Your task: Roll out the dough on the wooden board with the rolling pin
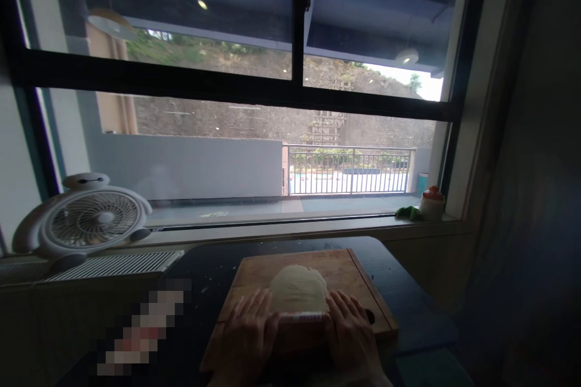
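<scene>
A flattened round of pale dough [298, 288] lies on a wooden cutting board [363, 287]. Across its near edge runs a narrow white strip with reddish print [303, 317]; what kind of thing it belongs to I cannot make out. My left hand [249, 323] rests at the strip's left end, palm down, fingers stretched forward beside the dough. At the right end my right hand [351, 326] lies the same way, its fingers reaching forward over the board. Both palms' undersides are hidden.
The board sits on a dark table [200, 266] speckled with white bits. A white fan [97, 217] stands at the left near a window. On the sill at right are a red-topped container [433, 202] and a green item [410, 213]. A pixelated patch covers the lower left.
</scene>
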{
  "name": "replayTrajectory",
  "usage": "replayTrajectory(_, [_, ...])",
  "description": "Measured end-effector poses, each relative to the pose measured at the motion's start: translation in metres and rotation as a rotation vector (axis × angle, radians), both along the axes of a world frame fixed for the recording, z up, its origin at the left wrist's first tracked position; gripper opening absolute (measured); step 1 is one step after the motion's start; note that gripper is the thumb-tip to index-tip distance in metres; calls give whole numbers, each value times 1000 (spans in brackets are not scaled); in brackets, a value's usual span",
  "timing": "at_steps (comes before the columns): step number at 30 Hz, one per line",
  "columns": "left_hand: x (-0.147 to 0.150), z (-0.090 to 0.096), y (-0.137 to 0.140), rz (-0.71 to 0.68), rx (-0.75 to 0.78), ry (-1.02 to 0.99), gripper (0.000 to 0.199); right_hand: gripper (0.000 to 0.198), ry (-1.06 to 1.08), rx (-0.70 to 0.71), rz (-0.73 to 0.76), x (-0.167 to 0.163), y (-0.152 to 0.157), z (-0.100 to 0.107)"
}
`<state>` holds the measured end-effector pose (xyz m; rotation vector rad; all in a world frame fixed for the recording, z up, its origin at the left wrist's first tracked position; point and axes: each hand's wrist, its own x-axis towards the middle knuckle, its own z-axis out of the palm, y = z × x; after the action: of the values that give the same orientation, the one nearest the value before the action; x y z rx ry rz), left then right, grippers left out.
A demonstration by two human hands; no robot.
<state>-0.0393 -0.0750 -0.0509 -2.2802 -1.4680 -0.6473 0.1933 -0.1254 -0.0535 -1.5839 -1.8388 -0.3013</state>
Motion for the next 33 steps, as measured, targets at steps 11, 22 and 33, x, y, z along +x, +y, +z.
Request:
replayTrajectory(11, [15,17,44,80,-87,-54,44,40,-29,-100,-51,-3,53,23])
replayTrajectory(22, [22,50,96,158,-364,-130,37,37,3,-193,-69,-5,128,46])
replayTrajectory(33, [-28,-3,-7,-69,-98,-109,38,34,6,-89,11,-26,67,12])
